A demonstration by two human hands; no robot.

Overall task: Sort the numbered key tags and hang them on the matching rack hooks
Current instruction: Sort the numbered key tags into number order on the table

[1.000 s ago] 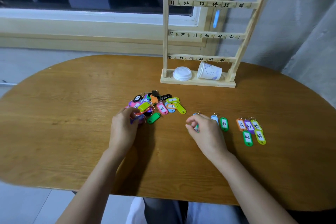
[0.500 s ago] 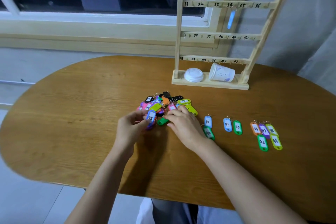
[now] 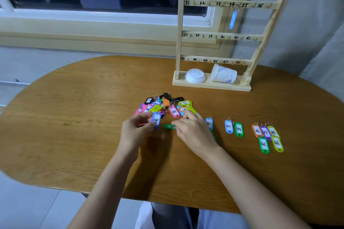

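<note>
Head view, itemised as I see it from the remote desk.

- Left grip (image 3: 136, 128): thumb and fingertips pinch a blue tag (image 3: 156, 120) marked 45.
- Right grip (image 3: 193, 132): fingers bent, tips at the near edge of the unsorted pile (image 3: 165, 106). I cannot tell whether it holds anything.
- Green tag (image 3: 168, 126): flat on the table (image 3: 74, 117), between the two grips.
- Beyond both grips: the pile itself, mixed colours, rings tangled.
- Right of the right grip: a partly hidden blue tag, then blue 42 (image 3: 228, 126) beside green 43 (image 3: 239, 129), then a cluster of five (image 3: 268, 137) reading 46 to 48.
- Far beyond the right grip: rack (image 3: 179, 42), rails numbered 31 to 48, one pale blue tag (image 3: 231, 19) hanging from the top rail.
- Rack base holds a white lid (image 3: 195, 78) and a paper cup (image 3: 224, 76) lying on its side; its inside is not visible.
</note>
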